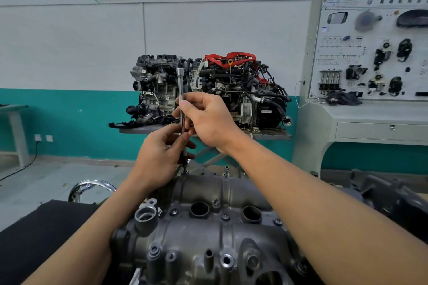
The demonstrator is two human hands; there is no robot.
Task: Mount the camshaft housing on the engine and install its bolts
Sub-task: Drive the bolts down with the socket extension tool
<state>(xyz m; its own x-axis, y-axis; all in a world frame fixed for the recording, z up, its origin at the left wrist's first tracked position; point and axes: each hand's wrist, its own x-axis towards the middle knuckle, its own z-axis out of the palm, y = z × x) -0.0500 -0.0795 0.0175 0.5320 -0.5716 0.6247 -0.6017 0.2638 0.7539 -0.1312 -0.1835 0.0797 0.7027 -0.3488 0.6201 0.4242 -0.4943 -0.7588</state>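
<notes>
The grey camshaft housing (208, 233) lies on the engine in front of me, with two round wells on top and several bolts seated in its holes. A long chrome extension bar (180, 85) stands upright over a bolt (185, 170) at the housing's far edge. My right hand (206, 120) pinches the bar near its middle. My left hand (159, 157) holds the bar lower down, just above the bolt. Another bolt (226, 170) stands raised at the far edge, to the right of the bar.
Two display engines (208, 90) sit on a grey stand behind the work. A training panel console (370, 76) stands at the right. A chrome ring (92, 186) shows at the left, beside a black cover (46, 238). Dark engine parts (393, 196) lie at the right.
</notes>
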